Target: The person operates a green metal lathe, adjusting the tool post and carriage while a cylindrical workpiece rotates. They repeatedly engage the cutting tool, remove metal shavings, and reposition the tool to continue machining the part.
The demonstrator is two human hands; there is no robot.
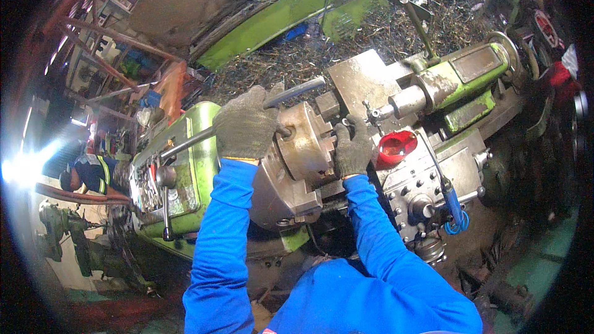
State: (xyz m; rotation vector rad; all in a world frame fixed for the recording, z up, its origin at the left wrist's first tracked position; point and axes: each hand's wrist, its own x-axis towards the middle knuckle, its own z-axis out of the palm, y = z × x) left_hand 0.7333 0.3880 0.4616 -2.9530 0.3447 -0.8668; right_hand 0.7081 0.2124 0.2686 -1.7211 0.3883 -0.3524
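Observation:
My left hand point(247, 122), in a dark grey knitted glove, is closed round the long bar handle point(302, 89) of a chuck key. The bar sticks out on both sides of my fist, and the key's stem meets the side of the brownish round lathe chuck point(300, 142). At the chuck's right face is my right hand point(354, 148), gloved the same way, with its fingers bent against the jaws. What those fingers grip, if anything, is hidden. Behind and below the chuck shows a larger grey metal disc point(272, 195) with stepped blocks.
Right of the chuck are a red cup point(396, 148), the green tailstock point(461, 77) and a blue-handled tool point(455, 207). Levers point(166, 204) stand on the green headstock point(198, 167). Metal shavings point(266, 68) lie behind. A person point(90, 173) is at far left.

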